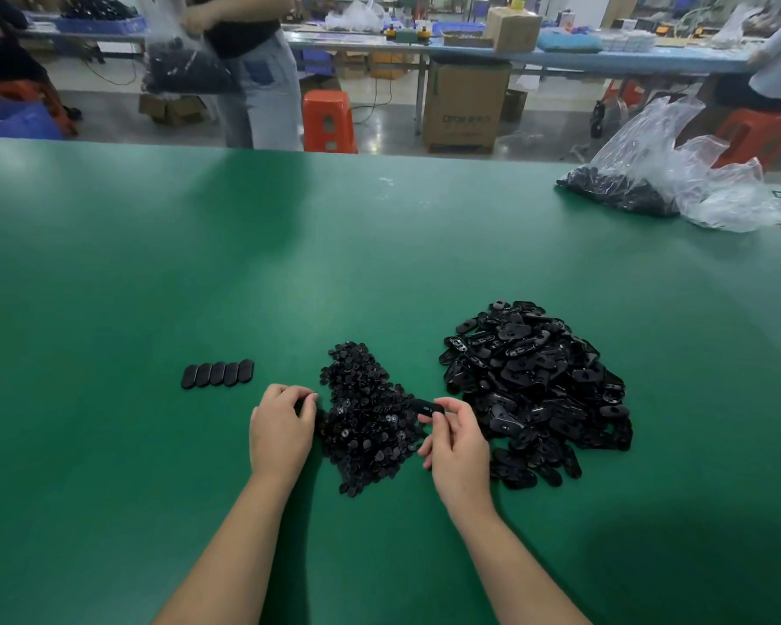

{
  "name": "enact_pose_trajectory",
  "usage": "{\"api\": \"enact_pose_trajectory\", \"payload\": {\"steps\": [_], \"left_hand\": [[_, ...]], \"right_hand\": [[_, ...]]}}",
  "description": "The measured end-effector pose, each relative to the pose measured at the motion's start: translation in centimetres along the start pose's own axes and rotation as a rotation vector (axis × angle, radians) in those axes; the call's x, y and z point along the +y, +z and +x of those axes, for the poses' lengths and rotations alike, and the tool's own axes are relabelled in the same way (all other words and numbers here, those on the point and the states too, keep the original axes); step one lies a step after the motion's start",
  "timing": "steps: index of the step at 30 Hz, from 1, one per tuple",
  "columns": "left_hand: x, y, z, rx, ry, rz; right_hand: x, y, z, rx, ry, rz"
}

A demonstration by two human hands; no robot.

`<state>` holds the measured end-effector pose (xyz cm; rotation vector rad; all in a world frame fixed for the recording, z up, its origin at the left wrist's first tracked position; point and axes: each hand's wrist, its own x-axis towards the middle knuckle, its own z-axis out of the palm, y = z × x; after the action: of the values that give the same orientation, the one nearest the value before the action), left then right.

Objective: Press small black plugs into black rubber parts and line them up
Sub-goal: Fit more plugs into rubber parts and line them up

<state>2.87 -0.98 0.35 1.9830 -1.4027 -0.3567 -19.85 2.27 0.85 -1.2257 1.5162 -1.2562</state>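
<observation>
My right hand, just right of centre in the lower half of the frame, pinches one flat black rubber part between thumb and forefinger, holding it up over the near edge of the plug heap. The part is a smooth, matte oblong with rounded ends.

My left hand, lower centre-left, has its fingers curled in with the tips together at the left rim of that heap; whether a plug sits between them I cannot tell, as anything there is too small and dark to make out.

Between my hands lies the heap of small black plugs, a grainy, knobbly mound of tiny round discs, some showing a little central stem. To its right, centre-right of the frame, is a larger pile of rubber parts, glossy elongated ovals, several with a keyhole-shaped opening, lying every which way.

At centre-left, well apart from the heaps, a short row of five finished parts lies side by side, edges touching, plain rounded backs upward.

Everything rests on a green table mat with a dull, even surface. In the upper right, a crumpled clear plastic bag lies on the mat, black pieces spilling at its mouth.
</observation>
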Motion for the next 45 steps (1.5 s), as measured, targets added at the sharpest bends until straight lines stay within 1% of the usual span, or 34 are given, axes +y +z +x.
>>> {"api": "enact_pose_trajectory", "payload": {"steps": [4,7,10,15,19,23,25,27,29,32,38,45], "left_hand": [[0.4,-0.2,0.1,0.034,-0.017,-0.067],[0.8,-0.6,0.0,0.032,-0.102,-0.2],[1.6,-1.2,0.3,-0.009,-0.165,-0.33],[3.6,-1.5,0.3,-0.071,-0.238,-0.632],[5.0,-1.1,-0.2,-0.14,-0.243,-0.708],[7.0,-0.2,-1.3,-0.269,-0.164,-0.669],[8.0,0.4,-1.9,-0.337,-0.098,-0.614],[9.0,1.0,-2.4,-0.373,-0.039,-0.526],[9.9,1.6,-2.9,-0.386,0.004,-0.426],[11.0,2.3,-3.5,-0.387,0.022,-0.333],[12.0,2.9,-3.8,-0.348,-0.026,-0.267],[12.2,3.1,-3.7,-0.369,-0.035,-0.257]], "right_hand": [[0.0,0.1,0.2,-0.004,-0.015,-0.023],[0.1,0.2,0.3,-0.006,-0.022,-0.05],[0.1,0.3,0.4,-0.003,-0.021,-0.055],[-0.1,0.3,0.5,-0.003,-0.027,-0.081],[-0.2,0.4,0.5,-0.007,-0.014,-0.075],[0.1,0.4,0.7,0.012,0.003,-0.059],[0.2,0.4,0.7,0.015,-0.001,-0.07],[0.3,0.4,0.7,0.011,-0.017,-0.099],[0.4,0.3,0.7,0.013,-0.026,-0.127],[0.3,0.2,0.8,0.033,-0.053,-0.166],[0.1,0.1,0.8,0.053,-0.06,-0.191],[0.1,0.2,0.8,0.049,-0.036,-0.182]]}}
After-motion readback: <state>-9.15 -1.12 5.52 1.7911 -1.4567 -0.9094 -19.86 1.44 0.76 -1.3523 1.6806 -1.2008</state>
